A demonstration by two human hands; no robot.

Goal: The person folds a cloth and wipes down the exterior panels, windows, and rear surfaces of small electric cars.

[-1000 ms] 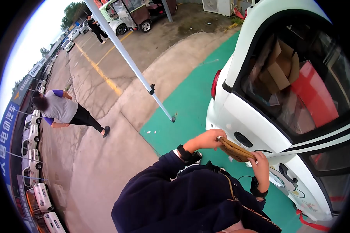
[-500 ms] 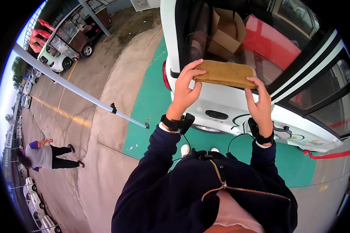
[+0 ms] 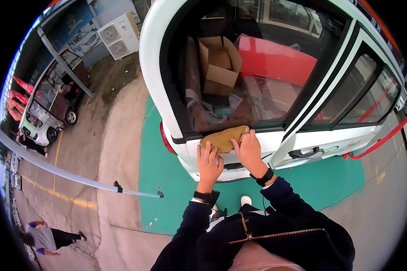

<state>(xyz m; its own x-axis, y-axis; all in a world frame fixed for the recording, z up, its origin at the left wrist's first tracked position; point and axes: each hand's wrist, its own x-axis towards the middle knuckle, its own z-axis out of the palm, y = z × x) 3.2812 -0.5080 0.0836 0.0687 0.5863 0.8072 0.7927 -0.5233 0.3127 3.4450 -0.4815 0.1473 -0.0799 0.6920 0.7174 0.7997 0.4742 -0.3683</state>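
Left hand (image 3: 209,166) and right hand (image 3: 249,154) had drawn closer together, both holding the brown cloth (image 3: 227,139), now bent, near the frame's centre by the rear window (image 3: 267,106); whether it touched the glass was unclear.

The car (image 3: 150,54) is white, with black stripes beside its side window and a red tail light (image 3: 166,137). At its rear window the cloth (image 3: 224,139) is mustard brown. Inside the car, one box (image 3: 276,61) is glossy red and the cardboard box (image 3: 222,74) tan. Below the car, the painted ground (image 3: 167,180) is green and the jacket (image 3: 298,241) navy with a brassy zip (image 3: 287,233).
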